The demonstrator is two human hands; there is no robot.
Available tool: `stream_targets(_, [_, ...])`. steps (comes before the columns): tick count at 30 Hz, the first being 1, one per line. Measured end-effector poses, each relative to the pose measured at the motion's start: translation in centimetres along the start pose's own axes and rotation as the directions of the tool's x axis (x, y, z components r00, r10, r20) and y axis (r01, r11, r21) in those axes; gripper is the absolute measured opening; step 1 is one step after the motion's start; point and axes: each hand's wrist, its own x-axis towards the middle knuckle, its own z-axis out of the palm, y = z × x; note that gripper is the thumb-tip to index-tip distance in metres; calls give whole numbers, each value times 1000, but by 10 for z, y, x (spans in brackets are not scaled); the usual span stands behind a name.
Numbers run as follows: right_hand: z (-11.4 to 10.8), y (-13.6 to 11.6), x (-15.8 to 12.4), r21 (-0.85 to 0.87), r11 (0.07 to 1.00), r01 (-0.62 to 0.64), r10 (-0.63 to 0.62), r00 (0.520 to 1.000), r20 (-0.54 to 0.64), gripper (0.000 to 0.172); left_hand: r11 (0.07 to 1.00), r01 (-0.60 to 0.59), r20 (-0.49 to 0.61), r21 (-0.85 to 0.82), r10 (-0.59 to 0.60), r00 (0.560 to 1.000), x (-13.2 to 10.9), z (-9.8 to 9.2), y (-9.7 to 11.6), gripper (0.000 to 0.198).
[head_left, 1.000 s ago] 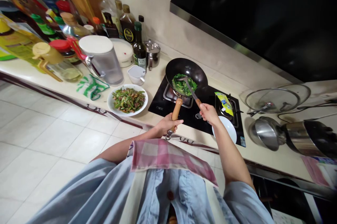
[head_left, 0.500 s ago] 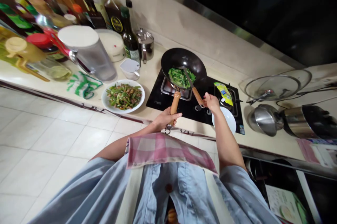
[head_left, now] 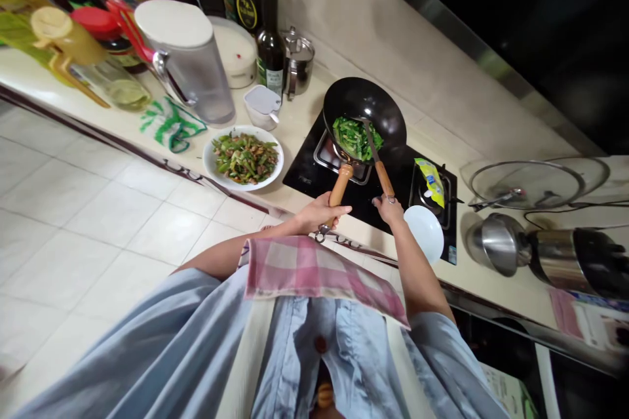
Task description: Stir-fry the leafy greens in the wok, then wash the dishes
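Observation:
My left hand point(head_left: 322, 212) is wrapped round the wooden handle point(head_left: 340, 188) of a black wok point(head_left: 364, 99) on the left burner. Chopped green vegetables point(head_left: 352, 138) lie in the wok. A spatula point(head_left: 384, 176) with a wooden handle leans in it, its metal end among the greens. My right hand point(head_left: 389, 210) is at the front of the black stove point(head_left: 309, 171), just below the end of the spatula's handle. Its fingers seem closed on a stove knob, which they hide. A white plate point(head_left: 423, 234) sits beside my right wrist.
A plate point(head_left: 209, 166) of stir-fried food stands left of the stove. Behind it are a lidded jug point(head_left: 204, 84), a white tub point(head_left: 261, 106) and several bottles point(head_left: 271, 39). A yellow packet point(head_left: 431, 179) lies on the right burner; a glass lid point(head_left: 528, 184) and steel pots point(head_left: 501, 245) are farther right.
My right hand has shifted from beside the spatula's handle end to below it, at the knobs. The view has turned slightly; my left hand stays on the wok handle.

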Motion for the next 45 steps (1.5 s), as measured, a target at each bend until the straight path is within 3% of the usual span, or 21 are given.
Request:
stream_targets(7, [6,-6,4,58,993,-106,110,992,-56,57,1000,8,0,-2,-8,1000,-5,-1,4,37])
stream_targets(17, [15,-16,7,164,959,-232,247,966,-81,47,991,-29,12,-127,31,999,0,0,-10,44])
stream_targets(20, [11,-19,-2,193,953,-232,253,963,-91,46,989,-7,7,-146,8,1000,3,0,-13,46])
stream_targets(24, [8,-22,-30,228,947,-225,263,953,-150,60,988,0,-23,-154,-3,1000,2,0,-17,45])
stream_targets(27, [24,-25,-62,280,947,-157,223,949,-221,64,986,-8,-57,-166,-1,998,-1,0,-20,45])
stream_targets(29, [46,-26,-83,353,935,-19,110,964,-240,62,989,-38,-90,-145,25,996,-1,-1,-22,45])
stream_targets(32, [84,-25,-105,494,854,162,-44,970,-241,63,991,-98,-241,-88,74,968,1,-5,-24,44])
stream_targets(35, [108,-22,-115,571,803,170,-51,974,-219,65,983,-103,-408,-152,33,912,7,-8,-27,46])
stream_targets(38, [113,-20,-119,597,779,191,-79,975,-209,67,967,-113,-458,-228,-4,889,12,-7,-28,40])
stream_targets(42, [108,-17,-122,631,755,181,-64,977,-204,69,975,-176,-475,-137,91,875,12,-5,-30,24])
stream_targets(45, [110,-17,-124,683,715,150,-30,982,-184,70,969,-110,-338,-223,29,941,11,-3,-31,33])
